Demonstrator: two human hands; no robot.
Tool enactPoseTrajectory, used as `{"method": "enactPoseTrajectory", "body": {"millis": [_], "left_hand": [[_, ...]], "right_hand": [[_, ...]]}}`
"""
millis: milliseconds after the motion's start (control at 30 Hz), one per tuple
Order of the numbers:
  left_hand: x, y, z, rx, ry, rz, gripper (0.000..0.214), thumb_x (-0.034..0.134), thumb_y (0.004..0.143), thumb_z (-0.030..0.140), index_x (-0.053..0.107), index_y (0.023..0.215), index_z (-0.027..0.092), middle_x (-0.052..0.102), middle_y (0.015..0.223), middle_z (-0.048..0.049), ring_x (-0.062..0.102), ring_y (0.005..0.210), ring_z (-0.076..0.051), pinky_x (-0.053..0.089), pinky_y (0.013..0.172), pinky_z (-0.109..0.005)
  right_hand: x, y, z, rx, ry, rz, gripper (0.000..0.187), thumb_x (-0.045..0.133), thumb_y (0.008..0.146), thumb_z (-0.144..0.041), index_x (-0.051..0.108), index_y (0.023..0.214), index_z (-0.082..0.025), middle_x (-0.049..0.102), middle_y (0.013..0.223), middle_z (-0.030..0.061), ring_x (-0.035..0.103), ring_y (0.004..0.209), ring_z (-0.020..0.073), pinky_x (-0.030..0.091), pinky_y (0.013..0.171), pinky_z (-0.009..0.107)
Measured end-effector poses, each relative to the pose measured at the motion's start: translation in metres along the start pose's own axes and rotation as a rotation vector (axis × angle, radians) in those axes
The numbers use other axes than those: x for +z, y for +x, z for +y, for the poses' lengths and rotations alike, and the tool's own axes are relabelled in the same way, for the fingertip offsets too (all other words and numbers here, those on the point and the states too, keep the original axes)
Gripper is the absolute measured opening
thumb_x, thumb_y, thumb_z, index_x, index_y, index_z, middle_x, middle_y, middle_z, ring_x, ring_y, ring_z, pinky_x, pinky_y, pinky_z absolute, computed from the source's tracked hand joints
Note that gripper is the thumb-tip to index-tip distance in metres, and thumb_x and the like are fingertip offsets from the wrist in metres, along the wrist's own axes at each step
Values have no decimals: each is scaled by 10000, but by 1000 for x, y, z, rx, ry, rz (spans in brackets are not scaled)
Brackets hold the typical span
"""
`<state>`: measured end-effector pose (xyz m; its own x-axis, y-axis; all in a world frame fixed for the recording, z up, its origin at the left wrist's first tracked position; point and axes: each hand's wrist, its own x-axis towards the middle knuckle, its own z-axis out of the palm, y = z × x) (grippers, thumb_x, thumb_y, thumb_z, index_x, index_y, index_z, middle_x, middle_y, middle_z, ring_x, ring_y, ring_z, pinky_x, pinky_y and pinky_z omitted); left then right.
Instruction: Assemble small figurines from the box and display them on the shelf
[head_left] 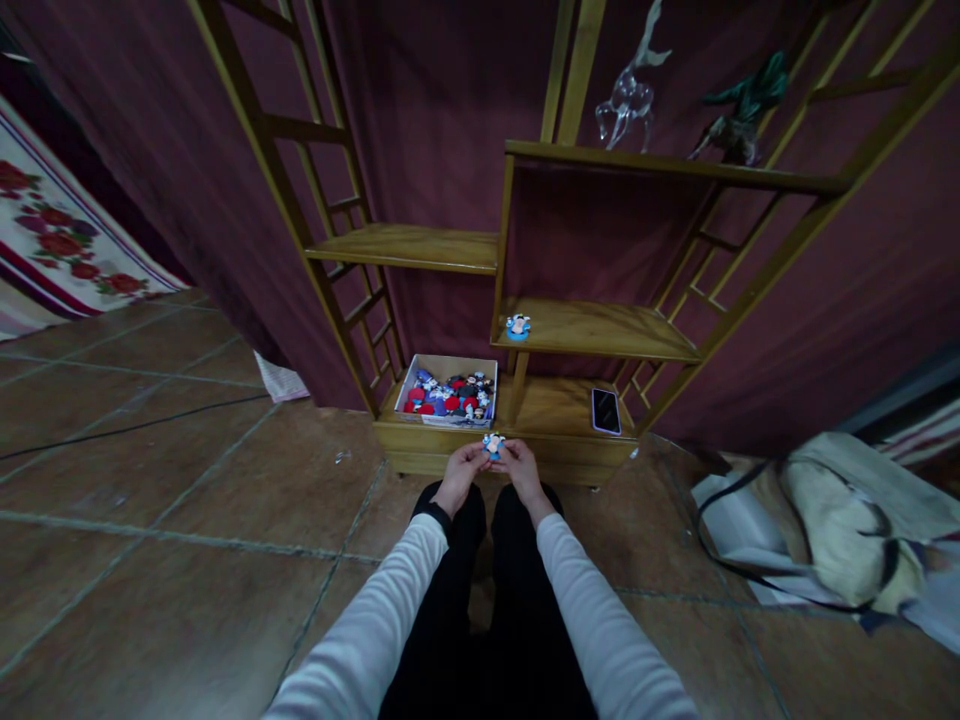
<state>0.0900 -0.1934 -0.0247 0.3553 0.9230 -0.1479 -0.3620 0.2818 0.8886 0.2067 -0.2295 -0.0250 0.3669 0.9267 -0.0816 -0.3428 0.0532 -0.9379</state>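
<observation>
My left hand (462, 470) and my right hand (519, 468) meet in front of my knees, both pinched on one small blue and white figurine (493, 444). Just beyond them, on the bottom board of a wooden shelf unit (600, 330), stands an open white box (448, 390) filled with several small red, blue and black figurines. Another small blue figurine (517, 326) stands on the middle shelf, at its left end. A phone (606, 410) lies flat on the bottom board to the right of the box.
A clear glass deer (632, 92) and a dark green figure (746, 110) stand on the top shelf. Dark red curtain hangs behind. A beige bag (840, 520) on paper lies on the tiled floor at right. A flowered cloth (60, 230) is at far left.
</observation>
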Motion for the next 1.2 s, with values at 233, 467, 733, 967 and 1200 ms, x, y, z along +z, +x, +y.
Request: {"method": "enactPoseTrajectory", "body": {"millis": [233,467,733,967,1200], "left_hand": [[1,0,2,-6,-62,62,251,759,606,306,643,751,137,627,687,-16,580,608,-91,494,665,-257],[-2,1,2,-43,-85,42,251,772,590,283,637,738,132,640,681,-19,592,608,-91,489,626,-221],[-3,1,4,-76,-121,41,225,787,571,205,642,727,130,665,699,-32,613,637,-111,485,636,-233],[-3,1,6,-93,-129,54,209,780,577,156,646,735,131,667,696,-31,614,640,-114,482,649,-242],[-2,1,6,-78,-151,46,224,769,599,201,645,775,136,672,711,-30,615,639,-104,478,642,-225]], "right_hand": [[-1,-1,0,-15,1,-34,310,690,622,-432,563,783,-198,624,787,-13,636,685,153,564,692,359],[-1,-3,-3,-12,-11,-53,345,693,608,-450,577,807,-193,632,818,-6,622,713,142,564,695,333],[-1,-5,-5,-27,-16,-48,292,698,613,-404,584,786,-197,620,819,-11,615,716,128,562,660,298],[-2,-4,-5,-21,-17,-53,276,691,628,-392,581,794,-201,634,837,-6,625,733,136,563,682,319],[-2,-4,-3,-28,24,-72,300,684,647,-412,588,837,-201,642,885,15,642,747,150,561,703,340]]}}
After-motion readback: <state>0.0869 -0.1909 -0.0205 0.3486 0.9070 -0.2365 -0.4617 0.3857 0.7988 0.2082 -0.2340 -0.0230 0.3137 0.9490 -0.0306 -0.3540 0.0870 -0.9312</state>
